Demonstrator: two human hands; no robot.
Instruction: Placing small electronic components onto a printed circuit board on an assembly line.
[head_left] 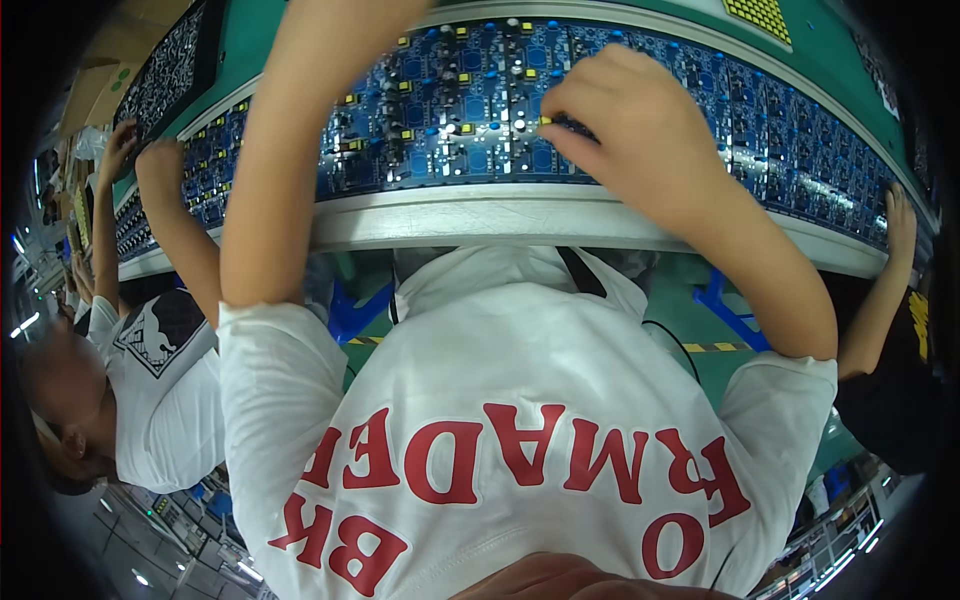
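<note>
A long row of blue circuit boards lies in front of me, set with small yellow, white and blue electronic parts. My right hand is over the middle of the boards, thumb and forefinger brought together low at the board surface. A small yellow part shows at those fingertips; whether it is held or only sits on the board I cannot tell. My left forearm reaches up across the boards, and its hand is cut off by the upper edge of the picture.
A pale metal rail runs along the near side of the boards. On the green surface beyond lie a yellow gridded block and a black tray of small parts. Co-workers' arms reach to the line at left and right.
</note>
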